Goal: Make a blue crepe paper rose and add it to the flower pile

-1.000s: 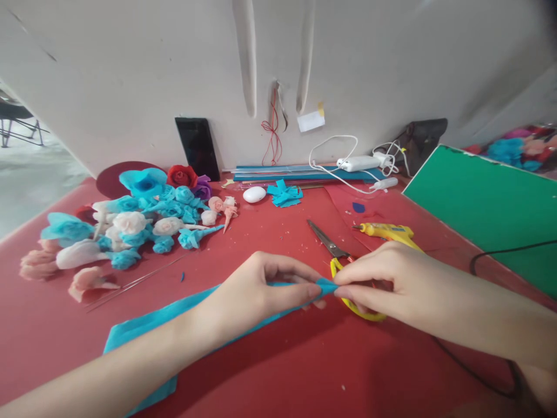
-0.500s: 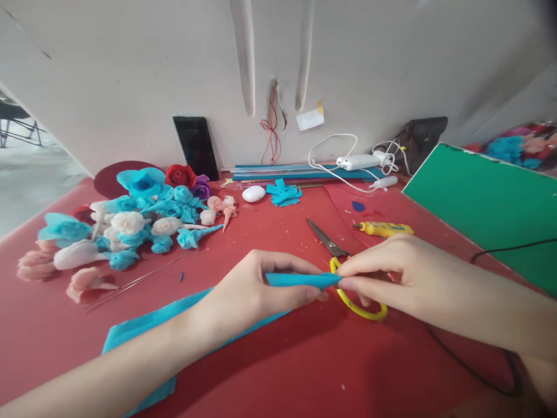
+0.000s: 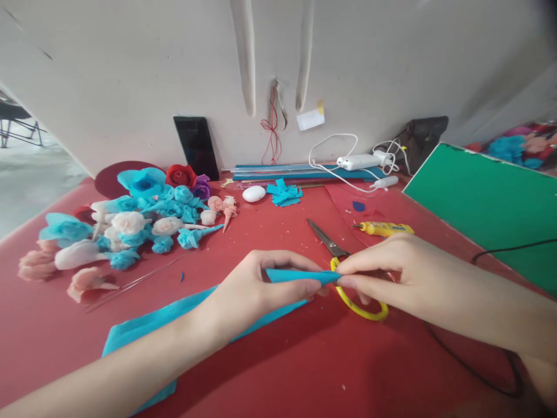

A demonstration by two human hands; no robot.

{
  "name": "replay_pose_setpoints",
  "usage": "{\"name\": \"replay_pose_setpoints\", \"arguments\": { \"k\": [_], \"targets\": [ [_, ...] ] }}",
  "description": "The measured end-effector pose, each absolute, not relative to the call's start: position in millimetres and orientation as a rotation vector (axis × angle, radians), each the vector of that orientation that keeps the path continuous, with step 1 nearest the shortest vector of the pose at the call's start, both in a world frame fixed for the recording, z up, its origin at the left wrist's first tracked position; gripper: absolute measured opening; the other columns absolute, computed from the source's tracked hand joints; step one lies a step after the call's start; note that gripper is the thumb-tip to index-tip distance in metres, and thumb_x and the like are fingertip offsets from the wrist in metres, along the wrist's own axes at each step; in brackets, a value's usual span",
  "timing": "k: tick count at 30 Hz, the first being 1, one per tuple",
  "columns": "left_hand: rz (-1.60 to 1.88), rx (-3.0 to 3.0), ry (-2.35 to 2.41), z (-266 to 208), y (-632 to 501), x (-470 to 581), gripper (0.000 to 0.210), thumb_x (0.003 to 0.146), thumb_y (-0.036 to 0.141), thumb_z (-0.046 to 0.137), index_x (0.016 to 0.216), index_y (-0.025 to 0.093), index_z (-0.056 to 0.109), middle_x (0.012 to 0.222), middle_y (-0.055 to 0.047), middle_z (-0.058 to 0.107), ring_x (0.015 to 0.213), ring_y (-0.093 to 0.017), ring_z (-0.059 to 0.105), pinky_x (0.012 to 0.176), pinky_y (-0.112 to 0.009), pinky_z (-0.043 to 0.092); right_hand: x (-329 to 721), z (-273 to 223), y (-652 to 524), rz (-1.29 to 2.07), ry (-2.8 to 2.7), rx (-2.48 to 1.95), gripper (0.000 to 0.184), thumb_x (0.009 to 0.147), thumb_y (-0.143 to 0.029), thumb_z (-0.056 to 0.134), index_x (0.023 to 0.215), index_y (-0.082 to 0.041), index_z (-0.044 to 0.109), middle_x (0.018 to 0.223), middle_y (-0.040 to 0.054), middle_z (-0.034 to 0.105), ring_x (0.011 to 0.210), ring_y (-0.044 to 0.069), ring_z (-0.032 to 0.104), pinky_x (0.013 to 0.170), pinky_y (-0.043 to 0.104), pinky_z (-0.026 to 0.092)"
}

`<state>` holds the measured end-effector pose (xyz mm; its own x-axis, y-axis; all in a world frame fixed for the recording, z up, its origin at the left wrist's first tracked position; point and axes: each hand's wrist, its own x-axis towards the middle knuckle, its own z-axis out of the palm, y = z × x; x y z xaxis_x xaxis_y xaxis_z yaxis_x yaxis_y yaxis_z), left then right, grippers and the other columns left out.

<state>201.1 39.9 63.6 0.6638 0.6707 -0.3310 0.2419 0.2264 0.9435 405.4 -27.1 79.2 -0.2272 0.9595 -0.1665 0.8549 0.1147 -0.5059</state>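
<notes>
A long strip of blue crepe paper runs from the lower left, under my left forearm, up to both hands. My left hand pinches its rolled or folded end between thumb and fingers. At the pointed tip of that end, my right hand grips the paper between thumb and forefinger. Just behind and below the right fingers lie scissors with yellow handles, partly hidden by that hand. A yellow glue gun or similar tool rests beyond the right hand.
Paper flowers in blue, white, pink and red are heaped on the left of the red table, near thin wires. Blue paper scraps and a white oval object lie farther back. A green board stands at right; a black phone leans on the wall.
The hands stay almost in place, still holding the paper end. Between them the paper has turned slightly, and more of the strip shows below my left hand.
</notes>
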Motion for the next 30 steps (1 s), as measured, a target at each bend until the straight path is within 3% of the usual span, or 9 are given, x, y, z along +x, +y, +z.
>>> {"name": "replay_pose_setpoints", "arguments": {
  "k": [7, 12, 18, 21, 25, 30],
  "targets": [
    [0.360, 1.287, 0.831, 65.4, 41.5, 200.7, 0.009, 0.071, 0.025, 0.073, 0.078, 0.020, 0.071, 0.070, 0.005, 0.071, 0.071, -0.009, 0.063, 0.071, -0.015, 0.048, 402.5, 80.7, -27.0, 0.589, -2.217, -1.791, 0.026, 0.092, -0.037, 0.047, 0.084, -0.023, 0.068, 0.060, -0.0032, 0.057, 0.051, 0.009, 0.044, 0.045, 0.021, 0.028],
    [0.375, 1.318, 0.899, 64.5, 40.8, 199.6, 0.013, 0.069, 0.028, 0.075, 0.079, 0.020, 0.071, 0.070, 0.005, 0.071, 0.070, -0.011, 0.063, 0.068, -0.017, 0.049, 404.2, 78.5, -29.8, 0.473, -2.239, -1.710, 0.021, 0.091, -0.031, 0.050, 0.090, -0.022, 0.069, 0.071, 0.0004, 0.064, 0.059, 0.012, 0.055, 0.050, 0.021, 0.034],
    [0.406, 1.372, 0.869, 58.8, 42.6, 200.5, 0.012, 0.070, 0.028, 0.073, 0.079, 0.020, 0.072, 0.071, 0.003, 0.071, 0.070, -0.012, 0.065, 0.068, -0.018, 0.050, 400.6, 78.7, -27.3, 0.372, -2.193, -1.659, 0.012, 0.084, -0.024, 0.058, 0.088, -0.023, 0.069, 0.069, -0.0023, 0.065, 0.055, 0.010, 0.055, 0.052, 0.021, 0.038],
    [0.494, 1.404, 0.864, 54.2, 43.9, 200.9, 0.010, 0.070, 0.028, 0.072, 0.077, 0.021, 0.072, 0.073, 0.003, 0.072, 0.070, -0.013, 0.065, 0.068, -0.018, 0.050, 396.2, 83.0, -24.9, 0.285, -2.132, -1.592, 0.008, 0.082, -0.026, 0.059, 0.086, -0.024, 0.067, 0.080, -0.0039, 0.066, 0.065, 0.011, 0.058, 0.058, 0.022, 0.043],
    [0.622, 1.470, 0.895, 39.8, 51.1, 201.6, 0.011, 0.069, 0.028, 0.072, 0.076, 0.020, 0.072, 0.073, 0.002, 0.072, 0.070, -0.013, 0.064, 0.068, -0.019, 0.049, 397.6, 91.2, -21.1, 0.014, -1.980, -1.520, 0.008, 0.086, -0.025, 0.056, 0.088, -0.024, 0.063, 0.094, -0.0033, 0.065, 0.086, 0.014, 0.061, 0.070, 0.021, 0.047],
    [0.671, 1.473, 0.916, 15.5, 64.4, 202.2, 0.019, 0.070, 0.032, 0.071, 0.081, 0.017, 0.071, 0.082, -0.003, 0.073, 0.081, -0.018, 0.065, 0.074, -0.024, 0.049, 426.1, 90.1, -5.6, -0.336, -1.766, -1.667, 0.009, 0.084, -0.021, 0.052, 0.086, -0.020, 0.061, 0.090, 0.0004, 0.064, 0.086, 0.018, 0.061, 0.071, 0.026, 0.048]
  ]
}}
